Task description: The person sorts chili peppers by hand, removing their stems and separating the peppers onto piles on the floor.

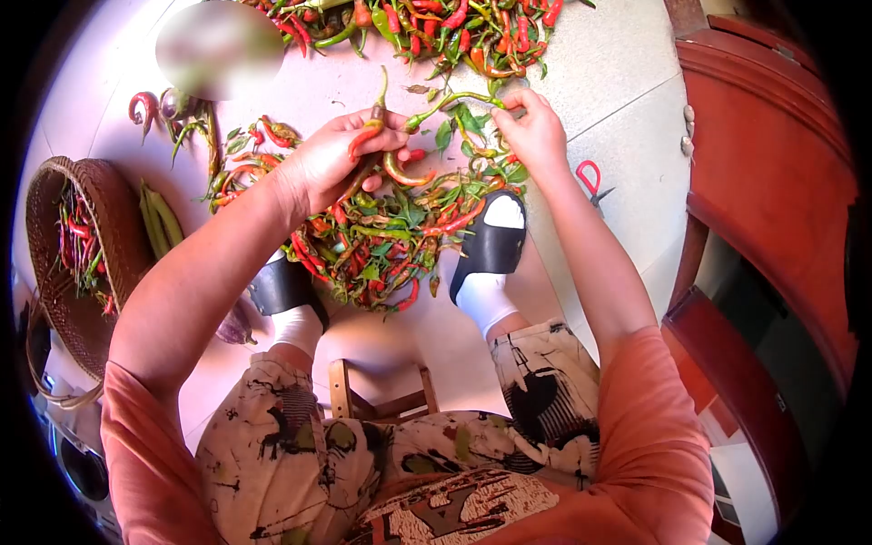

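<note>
Clock directions run from the middle of the view. At eleven o'clock the left hand [343,156] closes its thumb and fingers around a red pepper [367,139], whose pale stem points up toward twelve. A curved pepper [405,174] hangs out below the fingertips. At one o'clock the right hand [534,136] pinches the end of a green pepper [461,98] between thumb and forefinger; this pepper spans the gap between the hands, its other end by the left fingertips.

Under both hands lies the near pile [381,259], red and green peppers mixed with leaves, between two black sandals [490,243] worn over white socks. The far pile [454,27] sits at twelve. A blurred patch hides what lies at eleven, beyond the left hand.

The basket [118,227] stands tilted at nine, with thin peppers [82,238] inside; just beside it are green gourds [160,220]. A purple eggplant [234,325] rests between eight and nine. Red-handled scissors [589,178] lie on the floor [627,136] at two, near the right forearm. A wooden stool [340,389] shows toward seven.
</note>
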`<state>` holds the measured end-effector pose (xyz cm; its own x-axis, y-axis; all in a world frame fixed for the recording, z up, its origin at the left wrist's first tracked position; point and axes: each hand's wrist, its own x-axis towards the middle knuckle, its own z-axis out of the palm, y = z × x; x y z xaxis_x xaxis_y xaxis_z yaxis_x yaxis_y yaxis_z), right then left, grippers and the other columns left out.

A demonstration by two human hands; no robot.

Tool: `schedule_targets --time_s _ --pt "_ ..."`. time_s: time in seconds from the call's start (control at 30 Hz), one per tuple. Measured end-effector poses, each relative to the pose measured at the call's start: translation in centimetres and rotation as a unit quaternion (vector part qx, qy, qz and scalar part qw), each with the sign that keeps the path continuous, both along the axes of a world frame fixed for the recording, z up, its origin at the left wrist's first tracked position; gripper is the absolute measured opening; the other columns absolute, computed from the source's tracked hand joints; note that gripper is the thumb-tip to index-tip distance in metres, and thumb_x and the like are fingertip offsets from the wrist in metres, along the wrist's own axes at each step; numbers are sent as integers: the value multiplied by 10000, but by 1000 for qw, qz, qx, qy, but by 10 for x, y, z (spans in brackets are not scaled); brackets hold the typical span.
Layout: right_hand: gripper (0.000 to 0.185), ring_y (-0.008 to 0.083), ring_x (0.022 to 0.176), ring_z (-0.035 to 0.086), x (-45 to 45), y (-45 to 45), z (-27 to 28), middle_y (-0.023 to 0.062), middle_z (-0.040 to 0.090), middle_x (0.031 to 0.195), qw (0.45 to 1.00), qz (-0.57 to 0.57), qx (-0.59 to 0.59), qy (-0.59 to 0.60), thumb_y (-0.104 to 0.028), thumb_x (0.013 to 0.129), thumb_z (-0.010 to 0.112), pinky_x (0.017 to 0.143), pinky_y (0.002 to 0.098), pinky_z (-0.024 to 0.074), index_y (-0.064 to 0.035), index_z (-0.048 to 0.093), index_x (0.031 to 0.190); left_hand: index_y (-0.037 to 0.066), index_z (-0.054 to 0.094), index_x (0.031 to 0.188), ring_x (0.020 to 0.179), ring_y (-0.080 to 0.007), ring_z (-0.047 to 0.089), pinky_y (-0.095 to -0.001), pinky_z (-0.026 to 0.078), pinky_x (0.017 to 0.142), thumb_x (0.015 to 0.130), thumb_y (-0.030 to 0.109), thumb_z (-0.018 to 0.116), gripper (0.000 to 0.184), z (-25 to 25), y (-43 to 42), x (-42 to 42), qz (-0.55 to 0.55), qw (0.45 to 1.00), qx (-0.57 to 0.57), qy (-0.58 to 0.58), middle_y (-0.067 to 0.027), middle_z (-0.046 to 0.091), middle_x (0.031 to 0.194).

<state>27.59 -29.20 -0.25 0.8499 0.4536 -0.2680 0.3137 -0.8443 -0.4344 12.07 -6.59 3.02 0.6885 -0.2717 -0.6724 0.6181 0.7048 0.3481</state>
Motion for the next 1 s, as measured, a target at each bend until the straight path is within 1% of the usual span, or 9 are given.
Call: schedule_targets --time_s 0.07,0.17,0.3,0.37,0.47,0.57,0.67,0.87,1.0 --pt "191 156 696 589 -7 -4 5 47 592 754 988 -46 111 96 -175 751 691 628 289 472 -58 581 854 97 518 991 639 -88 555 -190 384 463 842 141 630 192 -2 0 -2 -15 1000 24 -3 -24 597 795" --pt "174 61 659 506 -28 6 23 0 552 746 899 -177 281 285 -86 791 686 590 194 426 -27 541 867 84 526 990 666 -102 581 -201 400 477 855 140 606 167 -7 -1 -5 21 1000 -20 -10 -31 620 826" --pt "188 29 620 492 -69 29 22 -29 535 714 878 -167 350 280 -78 807 675 527 168 393 -54 504 882 70 530 989 779 -129 626 -211 426 543 866 162 586 163 3 -6 2 3 1000 4 -12 -62 645 910" --pt "235 64 585 504 -83 40 40 -1 552 720 941 -29 240 239 -120 765 712 532 214 422 -41 500 829 80 531 987 750 -113 613 -199 420 550 857 179 606 179 -3 -7 0 15 1000 12 -10 -51 639 884" --pt "251 142 605 543 -78 50 55 33 562 741 964 147 182 129 -203 751 714 556 271 452 -47 546 851 90 525 1005 665 -68 564 -186 392 511 839 203 639 231 -13 -5 -4 4 998 66 7 -11 616 821" --pt "229 145 640 560 -52 40 40 36 589 798 940 147 220 215 -242 766 700 583 285 467 -58 591 850 87 522 1032 657 -58 554 -180 374 495 840 198 634 248 -3 -4 -4 21 995 98 21 -5 615 823" --pt "246 172 646 610 -2 30 15 46 634 740 993 -8 99 69 -275 812 640 587 319 479 -113 615 996 86 538 1045 653 -45 537 -171 361 494 842 183 624 241 2 0 -1 -1 998 65 9 -1 616 830" --pt "247 261 688 610 18 51 -11 52 601 868 983 107 -10 -148 -268 766 650 603 374 480 -205 610 1002 85 557 1009 647 -50 532 -170 359 490 829 193 642 227 -5 -4 -2 -23 998 59 4 4 614 824" --pt "272 237 658 592 23 50 -13 50 567 894 983 97 -13 -155 -251 745 675 601 368 474 -219 615 1009 74 568 973 608 -69 544 -170 356 437 827 197 648 207 2 -3 0 -43 993 102 31 -6 614 782"
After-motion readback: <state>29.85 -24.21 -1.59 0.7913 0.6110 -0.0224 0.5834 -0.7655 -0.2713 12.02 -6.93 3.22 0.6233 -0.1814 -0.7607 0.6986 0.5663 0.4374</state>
